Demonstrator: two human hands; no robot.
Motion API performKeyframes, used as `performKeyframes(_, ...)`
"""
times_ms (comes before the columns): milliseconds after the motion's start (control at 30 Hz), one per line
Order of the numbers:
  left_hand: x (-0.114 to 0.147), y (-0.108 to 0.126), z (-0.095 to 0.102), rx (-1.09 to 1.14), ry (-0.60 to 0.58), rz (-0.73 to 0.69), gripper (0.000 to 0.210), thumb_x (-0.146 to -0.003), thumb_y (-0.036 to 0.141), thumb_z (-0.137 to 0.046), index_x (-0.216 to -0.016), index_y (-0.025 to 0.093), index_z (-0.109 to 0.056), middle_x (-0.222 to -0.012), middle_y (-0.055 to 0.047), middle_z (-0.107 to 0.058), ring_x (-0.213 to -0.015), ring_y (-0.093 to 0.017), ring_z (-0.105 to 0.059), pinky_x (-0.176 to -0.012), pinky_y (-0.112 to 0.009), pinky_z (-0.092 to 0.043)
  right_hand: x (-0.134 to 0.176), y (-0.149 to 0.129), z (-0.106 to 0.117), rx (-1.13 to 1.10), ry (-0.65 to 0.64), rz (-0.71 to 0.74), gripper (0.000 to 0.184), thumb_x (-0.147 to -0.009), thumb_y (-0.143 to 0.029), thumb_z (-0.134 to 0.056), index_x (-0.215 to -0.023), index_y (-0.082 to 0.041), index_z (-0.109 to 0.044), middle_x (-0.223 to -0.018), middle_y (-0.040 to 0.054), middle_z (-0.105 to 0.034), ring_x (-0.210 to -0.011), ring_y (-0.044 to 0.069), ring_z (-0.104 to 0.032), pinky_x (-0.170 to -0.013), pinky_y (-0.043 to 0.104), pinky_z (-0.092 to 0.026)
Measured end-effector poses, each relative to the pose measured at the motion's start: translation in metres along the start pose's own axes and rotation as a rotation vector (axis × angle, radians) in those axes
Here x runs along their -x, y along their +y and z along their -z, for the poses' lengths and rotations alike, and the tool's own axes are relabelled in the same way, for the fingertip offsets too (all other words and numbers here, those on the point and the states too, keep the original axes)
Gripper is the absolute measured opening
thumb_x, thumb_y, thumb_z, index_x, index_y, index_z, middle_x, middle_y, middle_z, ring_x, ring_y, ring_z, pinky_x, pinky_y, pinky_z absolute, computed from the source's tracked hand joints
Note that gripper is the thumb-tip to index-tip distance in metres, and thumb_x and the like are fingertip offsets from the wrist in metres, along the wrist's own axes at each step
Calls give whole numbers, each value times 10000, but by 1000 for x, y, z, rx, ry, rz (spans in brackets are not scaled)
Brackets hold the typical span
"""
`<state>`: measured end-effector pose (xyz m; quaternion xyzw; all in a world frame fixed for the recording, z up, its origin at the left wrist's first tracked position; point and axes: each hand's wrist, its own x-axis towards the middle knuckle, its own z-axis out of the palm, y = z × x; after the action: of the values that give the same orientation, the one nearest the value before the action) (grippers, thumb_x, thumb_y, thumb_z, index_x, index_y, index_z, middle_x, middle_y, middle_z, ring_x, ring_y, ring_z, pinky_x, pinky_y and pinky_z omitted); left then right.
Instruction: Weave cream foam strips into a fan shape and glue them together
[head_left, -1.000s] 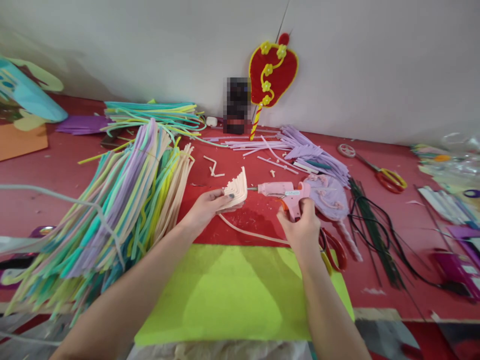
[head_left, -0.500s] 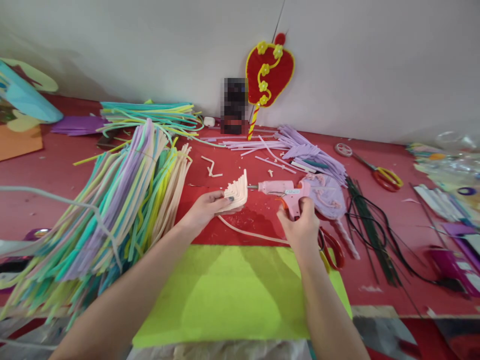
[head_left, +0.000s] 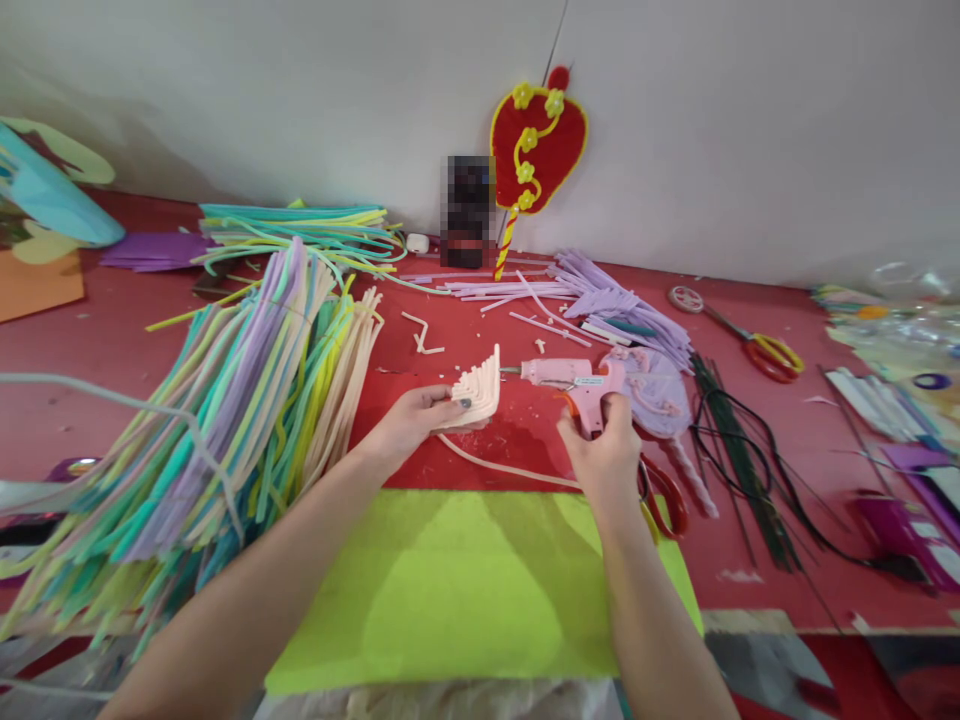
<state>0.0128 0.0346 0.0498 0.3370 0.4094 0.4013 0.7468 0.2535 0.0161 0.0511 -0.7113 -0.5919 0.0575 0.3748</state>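
Observation:
Between the thumb and fingers of my left hand [head_left: 420,415] is a cream piece made of bent pipe cleaners [head_left: 478,388], set in stepped, nested rows. My right hand [head_left: 606,440] grips a pink hot glue gun [head_left: 577,380] by its handle, fingers around the orange trigger. The gun's metal nozzle points left and sits close to the right edge of the cream piece; whether it touches I cannot tell. A loose cream pipe cleaner [head_left: 510,474] curves below, from under the piece toward my right wrist. Red-handled scissors [head_left: 664,500] lie partly hidden beside that wrist.
A big bundle of coloured pipe cleaners [head_left: 225,400] lies at left. Lilac pipe cleaners [head_left: 600,290] and a lilac fan [head_left: 654,385] lie at right, near green stems [head_left: 750,480] with a black cable. A red fan [head_left: 540,150] leans on the wall; a lime sheet [head_left: 450,590] lies in front.
My left hand and the cream piece have shifted very slightly right and down. The glue gun has also moved a touch right, its nozzle still beside the piece.

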Motion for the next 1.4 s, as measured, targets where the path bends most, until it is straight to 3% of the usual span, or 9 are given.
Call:
performKeyframes(733, 1, -3, 0, -125, -56, 8, 305, -713, 335, -734, -931, 124, -702, -1006, -107, -724, -886, -215, -691, -923, -347, -472, -3, 4, 1, -29, 7, -26, 332, -691, -357, -601, -960, -197, -490, -770, 38, -608, -618, 190, -556, -618, 310, -452)
performKeyframes(1400, 1, -3, 0, -62, -44, 1, 314, -722, 300, -730, -976, 118, -689, -1008, -101, -726, -915, -216, -692, -958, -356, -470, -3, 3, 4, -24, -23, -12, 310, -681, -351, -598, -931, -201, -492, -723, 22, -582, -608, 190, -535, -604, 306, -431)
